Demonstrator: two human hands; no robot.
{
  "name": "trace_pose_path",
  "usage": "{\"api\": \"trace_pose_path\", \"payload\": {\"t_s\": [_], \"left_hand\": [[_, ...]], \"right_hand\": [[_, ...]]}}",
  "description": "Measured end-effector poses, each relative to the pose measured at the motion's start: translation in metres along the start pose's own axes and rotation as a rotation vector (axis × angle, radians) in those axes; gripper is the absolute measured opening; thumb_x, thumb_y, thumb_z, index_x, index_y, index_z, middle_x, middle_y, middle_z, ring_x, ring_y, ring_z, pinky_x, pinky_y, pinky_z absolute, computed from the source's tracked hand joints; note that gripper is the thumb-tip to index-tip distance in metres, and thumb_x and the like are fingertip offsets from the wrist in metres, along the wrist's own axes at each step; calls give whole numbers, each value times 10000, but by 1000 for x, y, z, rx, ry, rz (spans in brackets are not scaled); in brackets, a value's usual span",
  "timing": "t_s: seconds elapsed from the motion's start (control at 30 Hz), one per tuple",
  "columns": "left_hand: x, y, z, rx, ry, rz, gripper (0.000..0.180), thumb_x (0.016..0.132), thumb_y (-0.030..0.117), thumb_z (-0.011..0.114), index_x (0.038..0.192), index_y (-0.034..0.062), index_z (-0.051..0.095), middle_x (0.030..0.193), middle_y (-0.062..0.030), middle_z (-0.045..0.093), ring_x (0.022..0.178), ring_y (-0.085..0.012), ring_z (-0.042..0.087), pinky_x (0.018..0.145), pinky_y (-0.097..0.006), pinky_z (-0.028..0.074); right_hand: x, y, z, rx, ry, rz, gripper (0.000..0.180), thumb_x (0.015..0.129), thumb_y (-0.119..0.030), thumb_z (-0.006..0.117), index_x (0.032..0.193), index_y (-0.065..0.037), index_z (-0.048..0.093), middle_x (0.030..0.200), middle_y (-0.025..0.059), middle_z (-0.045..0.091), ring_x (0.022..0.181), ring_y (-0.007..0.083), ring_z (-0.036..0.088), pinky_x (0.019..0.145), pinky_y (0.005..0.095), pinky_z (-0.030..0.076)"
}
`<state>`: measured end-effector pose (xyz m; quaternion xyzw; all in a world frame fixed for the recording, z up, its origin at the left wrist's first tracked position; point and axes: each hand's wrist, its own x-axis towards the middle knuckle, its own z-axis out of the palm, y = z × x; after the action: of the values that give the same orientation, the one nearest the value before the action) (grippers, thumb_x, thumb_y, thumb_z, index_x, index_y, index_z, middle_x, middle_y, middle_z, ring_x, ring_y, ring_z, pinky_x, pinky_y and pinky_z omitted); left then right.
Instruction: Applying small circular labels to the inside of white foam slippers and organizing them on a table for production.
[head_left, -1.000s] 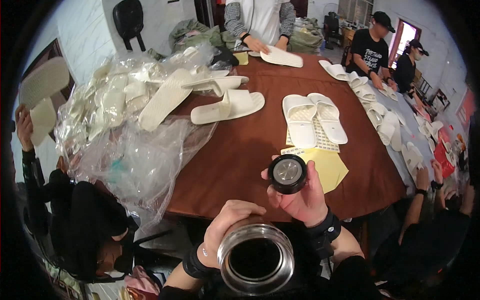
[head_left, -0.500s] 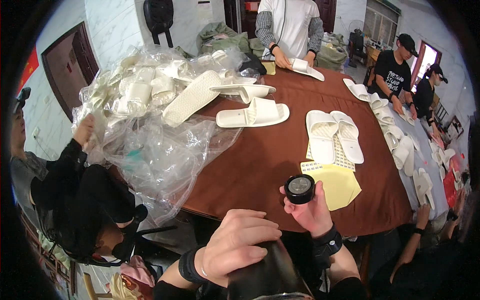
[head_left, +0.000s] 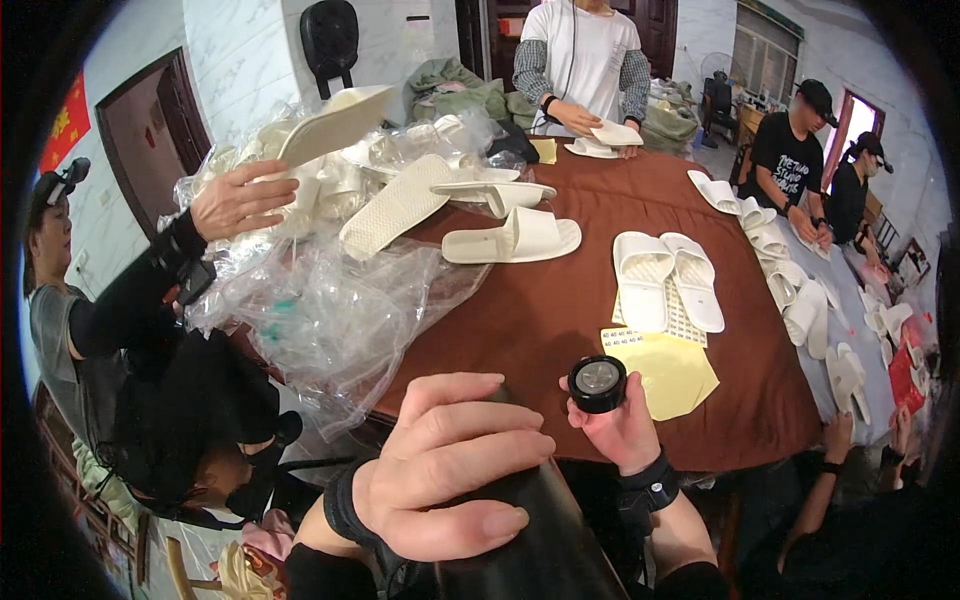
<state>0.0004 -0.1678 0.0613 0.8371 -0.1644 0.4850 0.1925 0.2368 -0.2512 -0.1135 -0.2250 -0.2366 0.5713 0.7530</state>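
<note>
My right hand [head_left: 622, 425] is closed around a small round black object [head_left: 598, 384] with a silvery disc in its face, held above the near edge of the brown table. My left hand [head_left: 450, 465] has its fingers stretched and apart, over a dark glossy object [head_left: 525, 540] in front of me; whether they touch cannot be made out. Beyond my right hand lie a yellow paper sheet [head_left: 660, 375] and a pair of white slippers [head_left: 655, 285] resting on a sticker sheet. Another white slipper [head_left: 515, 238] lies further left on the cloth.
The brown-covered table [head_left: 500, 340] carries a heap of bagged white slippers and clear plastic [head_left: 340, 325] at left. A co-worker's hand [head_left: 240, 200] at left lifts a slipper [head_left: 338, 122]. Across stands another person [head_left: 583, 60]. More slippers [head_left: 775, 235] line the right edge, beside other people.
My left hand has shifted left and looks larger; its fingers have spread. The left co-worker has raised a slipper. The person across now has two slippers together. My right hand has barely moved.
</note>
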Motion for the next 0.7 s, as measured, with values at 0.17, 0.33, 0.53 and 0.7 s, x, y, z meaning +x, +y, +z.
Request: {"api": "trace_pose_path", "payload": {"t_s": [0.17, 0.33, 0.53, 0.7], "left_hand": [[12, -3, -1, 47, 70, 89, 293, 822, 144, 660, 1073, 170, 511, 1113, -207, 642, 943, -358, 645, 924, -539, 428], [25, -1, -4, 82, 87, 128, 309, 824, 141, 655, 1087, 192, 500, 1113, -199, 648, 934, -358, 649, 935, -542, 420], [33, 0, -6, 128, 103, 184, 324, 831, 137, 652, 1104, 205, 492, 1119, -189, 652, 938, -347, 651, 951, -542, 409], [39, 1, -9, 152, 111, 221, 341, 825, 127, 662, 1108, 211, 493, 1116, -181, 656, 941, -343, 650, 954, -541, 407]], "right_hand": [[-2, 0, 0, 87, -36, 1, 620, 992, -553, 388, 1311, -28, 473, 1249, 221, 582, 928, 278, 612, 771, 381, 488], [-2, -1, -2, 91, -48, 2, 610, 998, -545, 372, 1315, -33, 470, 1253, 217, 582, 936, 279, 621, 786, 383, 498], [-2, 0, -4, 11, -38, 0, 674, 933, -613, 465, 1339, -75, 479, 1255, 203, 584, 946, 267, 619, 814, 374, 496], [-2, 0, -2, 16, -50, -7, 675, 918, -600, 509, 1336, -71, 481, 1247, 193, 593, 965, 261, 622, 848, 373, 501]]}}
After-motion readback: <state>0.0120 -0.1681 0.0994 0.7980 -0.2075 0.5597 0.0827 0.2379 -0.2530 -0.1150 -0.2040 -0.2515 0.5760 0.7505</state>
